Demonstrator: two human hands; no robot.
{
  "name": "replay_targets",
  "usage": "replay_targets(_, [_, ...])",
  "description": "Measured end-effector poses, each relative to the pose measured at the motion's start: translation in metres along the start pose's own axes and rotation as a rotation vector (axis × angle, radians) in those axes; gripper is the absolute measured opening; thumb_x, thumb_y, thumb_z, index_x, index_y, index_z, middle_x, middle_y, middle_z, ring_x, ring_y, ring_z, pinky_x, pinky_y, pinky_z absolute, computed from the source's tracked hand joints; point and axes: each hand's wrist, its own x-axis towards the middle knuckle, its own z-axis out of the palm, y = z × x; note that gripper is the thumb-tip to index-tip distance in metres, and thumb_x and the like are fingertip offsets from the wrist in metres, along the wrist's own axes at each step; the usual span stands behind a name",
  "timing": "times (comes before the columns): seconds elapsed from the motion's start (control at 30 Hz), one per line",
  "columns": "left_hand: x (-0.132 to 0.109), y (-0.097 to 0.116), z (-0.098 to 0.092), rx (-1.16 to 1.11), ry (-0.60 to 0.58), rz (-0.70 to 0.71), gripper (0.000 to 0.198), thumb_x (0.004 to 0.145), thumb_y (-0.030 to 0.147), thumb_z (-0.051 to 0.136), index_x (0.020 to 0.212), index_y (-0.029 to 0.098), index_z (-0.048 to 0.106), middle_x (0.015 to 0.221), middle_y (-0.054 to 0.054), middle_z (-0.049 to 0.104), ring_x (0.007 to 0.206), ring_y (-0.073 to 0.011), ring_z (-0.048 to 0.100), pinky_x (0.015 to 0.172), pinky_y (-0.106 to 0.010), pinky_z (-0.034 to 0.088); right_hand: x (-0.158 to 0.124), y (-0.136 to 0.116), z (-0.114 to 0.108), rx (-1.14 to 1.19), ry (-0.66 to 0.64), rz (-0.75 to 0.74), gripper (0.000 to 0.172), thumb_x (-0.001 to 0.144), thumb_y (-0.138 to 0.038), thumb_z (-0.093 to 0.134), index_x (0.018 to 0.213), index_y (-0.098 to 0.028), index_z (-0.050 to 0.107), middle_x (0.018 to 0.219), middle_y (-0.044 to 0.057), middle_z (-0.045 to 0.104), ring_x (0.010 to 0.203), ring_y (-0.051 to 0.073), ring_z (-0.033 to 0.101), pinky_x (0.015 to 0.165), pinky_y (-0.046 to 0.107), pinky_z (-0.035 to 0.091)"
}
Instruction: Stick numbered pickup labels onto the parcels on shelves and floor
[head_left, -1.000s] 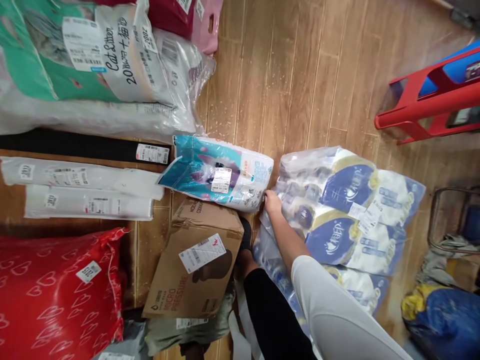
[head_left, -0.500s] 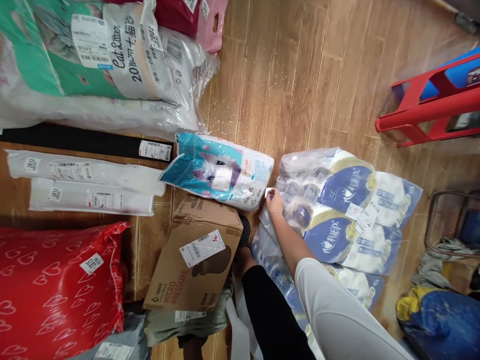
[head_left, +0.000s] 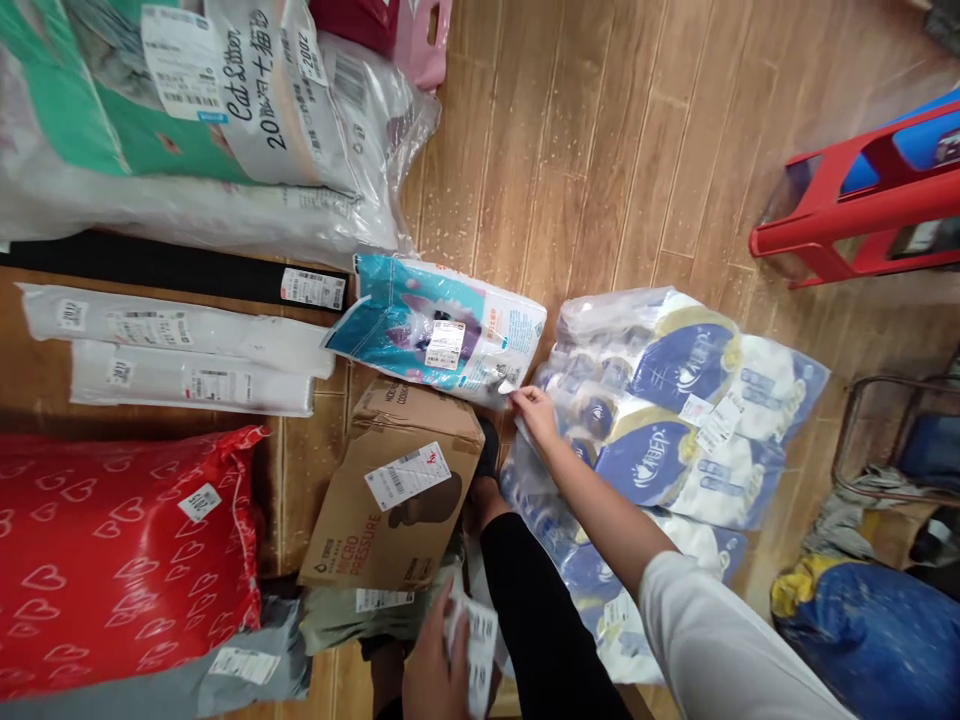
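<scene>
My right hand reaches down between a teal-and-white soft package and a clear bag of blue-and-white tissue packs. Its fingers pinch a small white sticker at the teal package's lower right corner. My left hand is at the bottom edge, closed on a strip of white printed labels. A brown cardboard box with a shipping label lies just left of my black-trousered leg.
Parcels cover the wooden floor: a large cat litter bag top left, a black roll, two long white parcels, a red heart-print bag, a grey-green mailer. A red stool stands right; a blue bag lies bottom right.
My right hand moved left from the tissue bag to the teal package's corner, pinching a small sticker. My left hand has come into view at the bottom holding the label strip.
</scene>
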Motion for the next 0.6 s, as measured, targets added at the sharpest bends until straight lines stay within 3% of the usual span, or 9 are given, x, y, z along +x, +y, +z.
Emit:
replay_targets(0.1, [0.051,0.037,-0.022,-0.004,0.087,0.270,0.038,0.094,0.045,0.041,0.111,0.027,0.069,0.127,-0.006,0.066,0.120,-0.0231,0.060,0.107,-0.041,0.045,-0.058,-0.035,-0.006,0.086,-0.325,0.124,0.028,0.066,-0.044,0.072,0.070,-0.019,0.060,0.057,0.000,0.063,0.049,0.013,0.056,0.050,0.026,0.046])
replay_targets(0.17, [0.072,0.069,-0.038,0.032,0.137,0.406,0.040,0.094,0.044,0.045,0.125,0.026,0.062,0.132,-0.006,0.063,0.123,-0.0216,0.057,0.106,-0.039,0.044,-0.091,-0.056,-0.014,0.112,-0.509,0.193,0.030,0.063,-0.042,0.078,0.072,-0.019,0.061,0.057,-0.002,0.063,0.048,0.011,0.055,0.049,0.024,0.043])
replay_targets(0.27, [0.081,0.107,-0.052,0.119,0.088,0.494,0.045,0.090,0.044,0.054,0.132,0.029,0.055,0.130,-0.004,0.064,0.119,-0.0206,0.060,0.098,-0.035,0.048,-0.127,-0.081,-0.025,0.038,-0.590,0.170,0.028,0.065,-0.038,0.079,0.075,-0.018,0.062,0.063,-0.002,0.063,0.053,0.009,0.056,0.052,0.022,0.041])
replay_targets(0.33, [0.077,0.120,-0.056,0.147,0.047,0.540,0.037,0.089,0.043,0.057,0.123,0.030,0.062,0.122,-0.002,0.069,0.110,-0.0195,0.064,0.092,-0.031,0.048,-0.141,-0.093,-0.029,-0.027,-0.605,0.146,0.024,0.067,-0.034,0.078,0.075,-0.017,0.062,0.064,-0.002,0.062,0.055,0.009,0.055,0.053,0.022,0.040])
replay_targets(0.47, [0.070,0.119,-0.056,0.101,0.043,0.451,0.026,0.091,0.043,0.051,0.097,0.027,0.071,0.094,-0.001,0.075,0.084,-0.0174,0.067,0.074,-0.027,0.047,-0.152,-0.104,-0.030,-0.005,-0.694,0.098,0.022,0.072,-0.031,0.076,0.085,-0.018,0.064,0.067,-0.003,0.058,0.059,0.009,0.053,0.055,0.022,0.041])
replay_targets(0.53, [0.071,0.112,-0.055,-0.068,0.012,0.326,0.029,0.090,0.046,0.052,0.095,0.023,0.070,0.084,-0.001,0.074,0.073,-0.0164,0.066,0.065,-0.026,0.045,-0.150,-0.105,-0.030,0.079,-0.706,0.054,0.041,0.073,-0.031,0.077,0.111,-0.023,0.062,0.075,-0.004,0.055,0.062,0.008,0.051,0.055,0.021,0.041])
replay_targets(0.6, [0.074,0.105,-0.054,-0.365,-0.065,0.210,0.031,0.085,0.047,0.058,0.095,0.019,0.066,0.079,-0.003,0.073,0.068,-0.0155,0.064,0.061,-0.024,0.045,-0.146,-0.105,-0.029,0.166,-0.666,0.046,0.072,0.071,-0.031,0.080,0.134,-0.031,0.047,0.090,-0.002,0.055,0.071,0.009,0.053,0.058,0.021,0.043])
